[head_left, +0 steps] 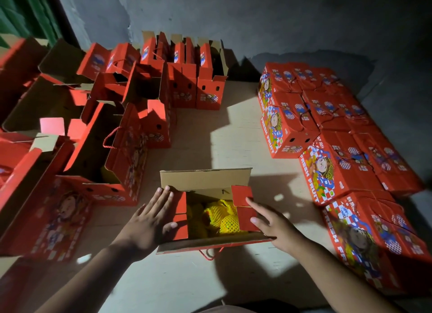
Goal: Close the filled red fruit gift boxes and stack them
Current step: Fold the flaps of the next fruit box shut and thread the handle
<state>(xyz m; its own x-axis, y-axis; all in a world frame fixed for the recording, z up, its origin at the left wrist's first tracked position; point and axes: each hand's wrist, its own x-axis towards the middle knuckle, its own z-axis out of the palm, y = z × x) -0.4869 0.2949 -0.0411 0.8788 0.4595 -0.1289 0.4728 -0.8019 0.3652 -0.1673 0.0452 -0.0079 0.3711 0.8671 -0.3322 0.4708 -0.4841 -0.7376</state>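
Pressing flat on left end flap (181,215), left hand (149,221) has fingers straight. Right hand (272,226) touches right end flap (245,210) with fingers extended, holding nothing. Open red gift box (205,241) sits centre on pale floor (233,135); yellow netted fruit (221,215) partly hidden by flaps. Closed boxes (327,116) stacked right, edge cut off. Empty open boxes (131,90) left, dim, hard to count.

A rough grey wall (257,16) rises behind the pale floor (210,135), lit harshly with deep shadows.
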